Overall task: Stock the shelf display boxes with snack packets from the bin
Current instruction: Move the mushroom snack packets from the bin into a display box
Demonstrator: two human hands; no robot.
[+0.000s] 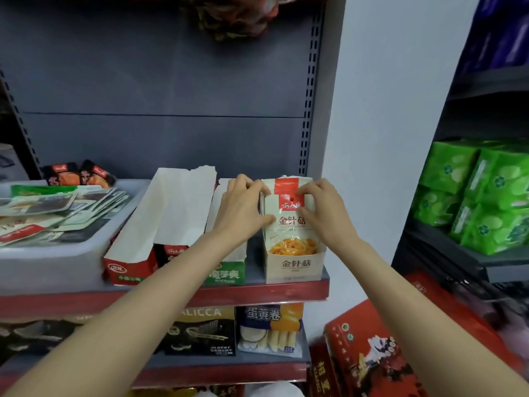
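Two hands meet at the rightmost display box [294, 266], a beige carton standing at the right end of the shelf [257, 293] with its low front wall facing the camera. The left hand [243, 207] has its fingers curled over the top left edge of the snack packet [289, 222], and the right hand [320, 207] pinches the packet's red top strip from the right, thumb on the front face. The packet stands upright at the front of the box, white with an orange noodle-like picture low down, its lower edge hidden behind the carton's front wall. Just left of it stands a green-fronted box [229, 272], partly covered by the left forearm, then a red-fronted box [134, 267] with tall white inner walls; a dark packet shows between them. At the far left of the shelf sits a grey bin [57, 262] holding a loose heap of flat packets [57, 213], with orange-and-black packets [77, 174] lying behind it. Below, a lower shelf carries a black-and-yellow pack [203, 333] and an egg-roll pack [272, 328]. Green packs [483, 196] fill a rack on the right.
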